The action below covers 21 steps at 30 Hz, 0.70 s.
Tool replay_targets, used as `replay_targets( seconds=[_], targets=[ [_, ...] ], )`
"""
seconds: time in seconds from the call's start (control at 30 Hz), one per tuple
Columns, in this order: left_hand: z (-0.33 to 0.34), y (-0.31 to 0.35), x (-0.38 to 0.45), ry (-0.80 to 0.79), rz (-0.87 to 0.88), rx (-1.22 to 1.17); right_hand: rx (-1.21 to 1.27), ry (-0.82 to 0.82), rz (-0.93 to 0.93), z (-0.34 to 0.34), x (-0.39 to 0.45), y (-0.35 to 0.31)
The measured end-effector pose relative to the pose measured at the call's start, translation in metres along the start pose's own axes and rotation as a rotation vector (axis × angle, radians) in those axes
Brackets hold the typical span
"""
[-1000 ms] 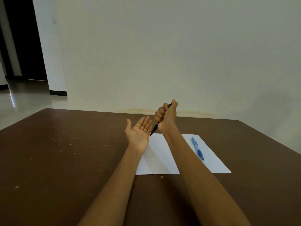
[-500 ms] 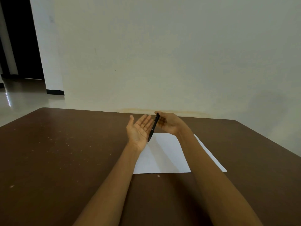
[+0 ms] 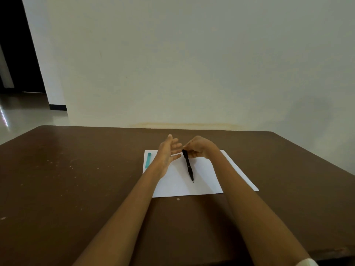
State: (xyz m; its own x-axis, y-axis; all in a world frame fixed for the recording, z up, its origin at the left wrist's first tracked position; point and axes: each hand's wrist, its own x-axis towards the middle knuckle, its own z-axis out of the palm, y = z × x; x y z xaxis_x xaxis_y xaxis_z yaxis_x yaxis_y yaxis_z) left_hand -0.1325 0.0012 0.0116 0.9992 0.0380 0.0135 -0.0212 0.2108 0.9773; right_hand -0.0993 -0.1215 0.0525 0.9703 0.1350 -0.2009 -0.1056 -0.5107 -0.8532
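My right hand (image 3: 199, 147) pinches the top end of a black pen (image 3: 188, 166) over a white sheet of paper (image 3: 184, 185). The pen slants down toward me, and its tip is at or just above the paper. Just left of the pen, my left hand (image 3: 169, 150) is open on its edge with straight fingers and holds nothing. A teal pen-like thing (image 3: 148, 160) lies at the sheet's far left corner.
The paper lies in the middle of a brown table (image 3: 76, 189) that stands against a pale wall (image 3: 192, 64). A dark doorway (image 3: 17, 45) and a shiny floor show at the far left. Small pale specks dot the table's left half.
My right hand has come down from a raised fist grip to a pinch, and the pen now points toward me at the paper. My left palm has turned from facing up onto its edge.
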Motion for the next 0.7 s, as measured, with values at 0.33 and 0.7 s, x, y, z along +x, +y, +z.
replay_targets(
  seconds=[0.33,0.7],
  targets=[
    [0.0029,-0.0063,0.0010,-0.038,-0.064,0.040,-0.016,0.051,0.064,0.0002,0.0062,0.0103],
    [0.0051,-0.0064,0.0028,-0.026,-0.089,0.047,-0.077,0.079,0.046,0.0028,0.0069,0.0105]
  ],
)
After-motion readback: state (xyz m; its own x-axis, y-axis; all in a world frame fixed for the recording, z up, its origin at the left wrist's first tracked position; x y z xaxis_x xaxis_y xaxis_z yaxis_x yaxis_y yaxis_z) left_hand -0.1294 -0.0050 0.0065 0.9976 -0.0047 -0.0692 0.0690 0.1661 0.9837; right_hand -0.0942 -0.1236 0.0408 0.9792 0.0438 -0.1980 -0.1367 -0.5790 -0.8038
